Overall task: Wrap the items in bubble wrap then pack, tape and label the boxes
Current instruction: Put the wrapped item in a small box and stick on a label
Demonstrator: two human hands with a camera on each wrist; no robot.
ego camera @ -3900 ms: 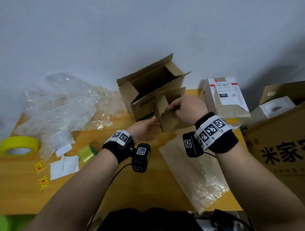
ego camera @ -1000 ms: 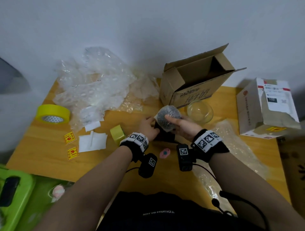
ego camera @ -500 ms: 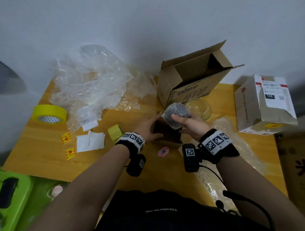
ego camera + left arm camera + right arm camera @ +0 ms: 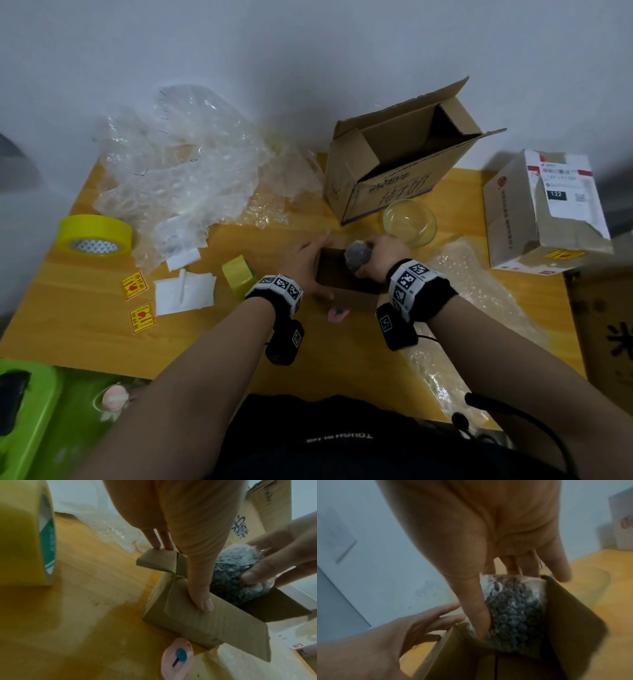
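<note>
At table centre, right hand (image 4: pixel 380 255) grips the bubble-wrapped bundle (image 4: pixel 358 255), thumb and fingers curled round it, its lower half already inside the small open carton (image 4: pixel 346 291) (top still above the rim). Left hand (image 4: pixel 308 263) flat against the carton's left side, fingers straight, thumb lying along the near wall; it holds nothing, just braces. In the left wrist view a folded-out flap sits under the fingertips (image 4: pixel 155 545). Pink box cutter (image 4: pixel 338 314) lies on the table (image 4: pixel 85 329) just in front of the carton. Small yellow tape roll (image 4: pixel 238 273) just left of the left hand. Empty glass bowl (image 4: pixel 409 222) just behind the right hand, large open carton (image 4: pixel 397 164) behind that. Loose bubble wrap (image 4: pixel 181 171) piled far left, big yellow tape roll (image 4: pixel 94 234) at the left edge, with fragile stickers (image 4: pixel 134 285) and white labels (image 4: pixel 185 291) nearby. Sealed labelled parcel (image 4: pixel 544 212) far right.
</note>
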